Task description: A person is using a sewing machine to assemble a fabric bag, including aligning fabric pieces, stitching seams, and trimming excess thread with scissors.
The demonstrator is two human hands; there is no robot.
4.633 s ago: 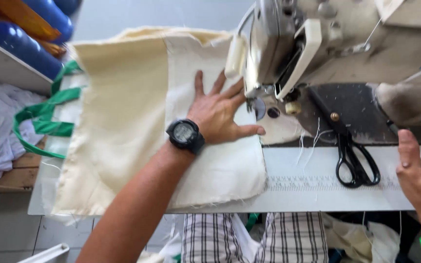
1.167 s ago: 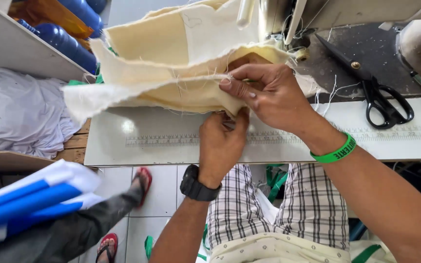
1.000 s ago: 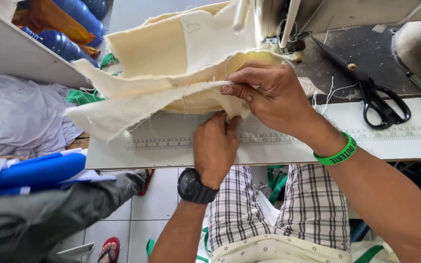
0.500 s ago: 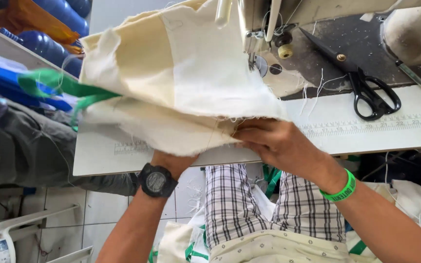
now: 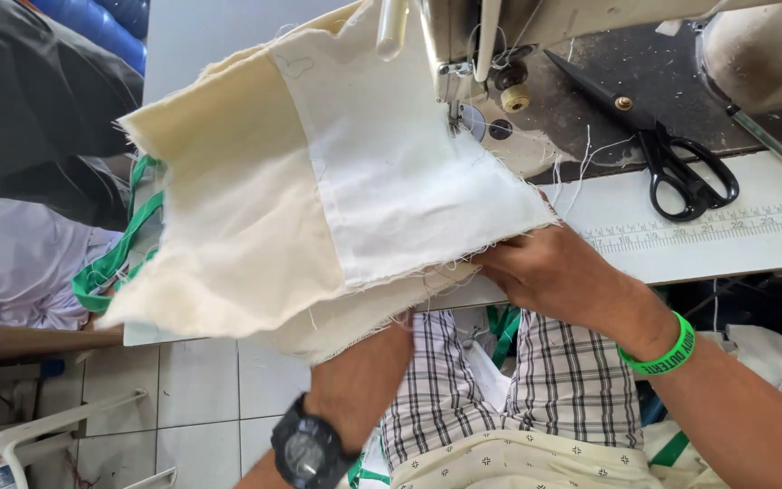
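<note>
A cream cloth bag piece (image 5: 228, 226) with a white fabric panel (image 5: 400, 181) on top is lifted off the sewing table, tilted toward me. My right hand (image 5: 554, 272) grips its frayed lower right edge. My left hand is hidden under the cloth; only the forearm and black wristwatch (image 5: 309, 448) show, so it seems to hold the cloth from below. The fabric's far corner lies at the needle of the sewing machine (image 5: 491, 63).
Black scissors (image 5: 672, 163) lie on the machine bed to the right. A printed ruler strip (image 5: 708, 226) runs along the white table edge. Green straps (image 5: 110, 263) hang at the left, near white cloth (image 5: 11, 272). Another person's dark sleeve (image 5: 38, 100) is at upper left.
The cloth has been gathered off the table and raised, then turned over so the white panel faces up. My left hand went from flat on it to beneath it.
</note>
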